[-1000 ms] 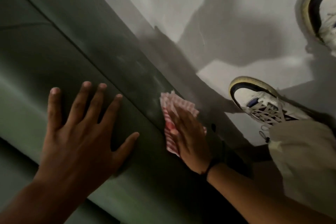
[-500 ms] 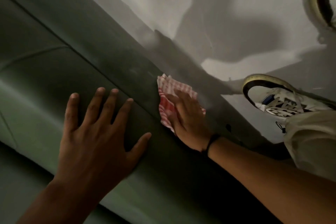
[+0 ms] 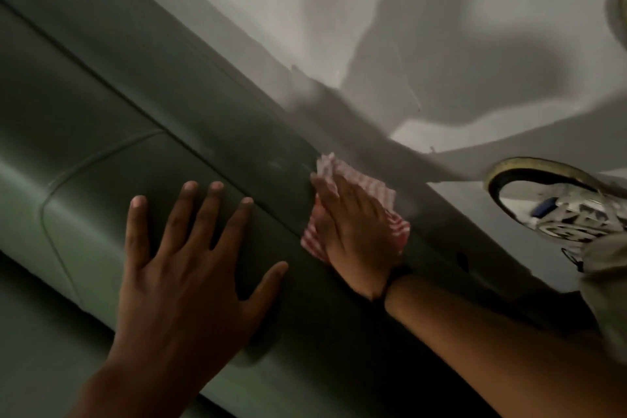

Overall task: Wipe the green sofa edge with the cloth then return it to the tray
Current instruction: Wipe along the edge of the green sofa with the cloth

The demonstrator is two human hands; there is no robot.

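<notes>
Two hands are on the green sofa [image 3: 210, 119], which runs as a long diagonal band from the upper left to the lower right. The left hand [image 3: 190, 268] lies flat on the cushion, palm down, with all fingers and the thumb spread wide; it holds nothing. Just beyond its fingertips there is a dark seam [image 3: 142, 105] in the upholstery, and a curved seam runs to the left of this hand.

The right hand [image 3: 356, 234] is to the right of the left hand, near but not touching it. It is also flat, with the fingers straight and close together, and it presses the cloth [image 3: 359, 180] against the sofa edge. The cloth is red and white checked; it lies under the palm and fingers and shows beyond the fingertips and on both sides of the hand. The hand does not close around it, it only pushes down on it. A dark band [image 3: 395, 273] sits on the right wrist.

Beyond the right hand the pale floor [image 3: 441, 27] begins, with soft shadows across it. To the right of the right hand a white sneaker [image 3: 556, 204] with a dark and yellowish sole stands on the floor, and a light trouser leg [image 3: 607, 275] comes down to it at the right border.

No tray or other container is visible from this view, so I cannot tell where it is
</notes>
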